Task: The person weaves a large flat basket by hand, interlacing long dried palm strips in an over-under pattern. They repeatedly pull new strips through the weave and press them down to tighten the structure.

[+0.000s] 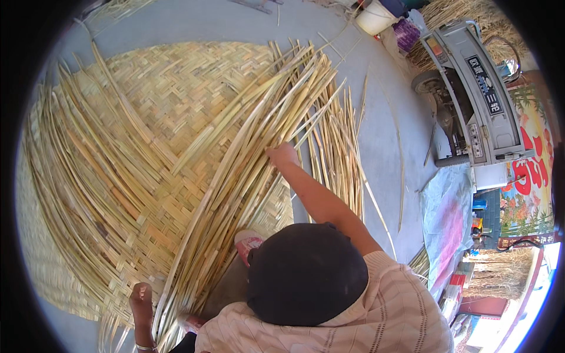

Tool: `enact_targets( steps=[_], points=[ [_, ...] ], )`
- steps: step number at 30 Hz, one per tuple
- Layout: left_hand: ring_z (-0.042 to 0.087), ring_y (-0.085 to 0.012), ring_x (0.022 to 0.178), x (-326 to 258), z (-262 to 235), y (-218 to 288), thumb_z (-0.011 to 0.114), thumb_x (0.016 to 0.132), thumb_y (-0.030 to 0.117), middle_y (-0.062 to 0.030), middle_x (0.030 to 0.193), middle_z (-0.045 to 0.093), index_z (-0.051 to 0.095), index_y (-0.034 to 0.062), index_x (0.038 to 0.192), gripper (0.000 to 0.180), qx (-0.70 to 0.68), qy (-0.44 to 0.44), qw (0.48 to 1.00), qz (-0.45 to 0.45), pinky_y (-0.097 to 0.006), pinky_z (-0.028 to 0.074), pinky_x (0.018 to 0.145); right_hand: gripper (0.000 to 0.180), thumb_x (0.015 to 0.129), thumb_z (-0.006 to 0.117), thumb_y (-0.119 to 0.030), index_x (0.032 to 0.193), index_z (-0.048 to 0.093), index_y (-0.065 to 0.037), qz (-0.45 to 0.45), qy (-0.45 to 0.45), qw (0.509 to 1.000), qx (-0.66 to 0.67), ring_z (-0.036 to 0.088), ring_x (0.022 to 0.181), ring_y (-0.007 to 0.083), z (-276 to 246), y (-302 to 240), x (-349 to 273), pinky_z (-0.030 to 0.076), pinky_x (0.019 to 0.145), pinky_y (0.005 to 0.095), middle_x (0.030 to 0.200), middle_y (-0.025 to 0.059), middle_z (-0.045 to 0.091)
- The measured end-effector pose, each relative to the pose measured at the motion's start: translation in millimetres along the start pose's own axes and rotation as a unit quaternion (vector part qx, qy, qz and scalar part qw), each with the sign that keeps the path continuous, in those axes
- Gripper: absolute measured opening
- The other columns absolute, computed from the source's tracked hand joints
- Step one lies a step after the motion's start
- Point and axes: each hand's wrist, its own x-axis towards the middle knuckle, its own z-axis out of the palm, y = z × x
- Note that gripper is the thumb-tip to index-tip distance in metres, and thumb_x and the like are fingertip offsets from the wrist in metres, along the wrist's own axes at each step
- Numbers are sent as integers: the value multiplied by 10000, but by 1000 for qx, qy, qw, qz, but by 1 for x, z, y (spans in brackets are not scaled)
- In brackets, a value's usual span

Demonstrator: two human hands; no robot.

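tan reeds [241, 176] — tips past woven mat [176, 82] edge — grey floor [382, 153] alongside

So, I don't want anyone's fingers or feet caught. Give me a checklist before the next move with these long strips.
1. Capped person's hand off the long strips: not ok, it touches them.
2. Hand with the wristband off the strips: cannot tell, it is close beside their lower end.
3. Shoe clear of the strips: cannot tell, it is right at their edge.
4. Strips parallel: not ok, several cross near the upper end.
5. Grey vehicle apart from the woven mat: ok, floor shows between.
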Motion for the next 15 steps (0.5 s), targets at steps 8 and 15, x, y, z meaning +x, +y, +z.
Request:
enact_targets(
  steps=[8, 15],
  points=[
    [567, -110, 692, 4, 22, 46, 617, 847, 119, -48, 747, 617, 629, 7, 862, 113, -65, -38, 997, -9, -275, 475, 655, 144, 762, 680, -58, 711, 588, 41, 144, -65, 948, 275, 572, 459, 214, 3, 8, 15, 367, 334, 328, 583, 130, 577],
    [562, -101, 738, -3, 28, 47, 631, 860, 104, -42, 769, 625, 629, 5, 891, 104, -127, -41, 991, -25, -257, 459, 702, 143, 806, 652, -86, 894, 577, 0, 53, -29, 938, 341, 589, 519, 157, -36, -18, -21, 478, 422, 316, 684, 77, 597]
  ],
)
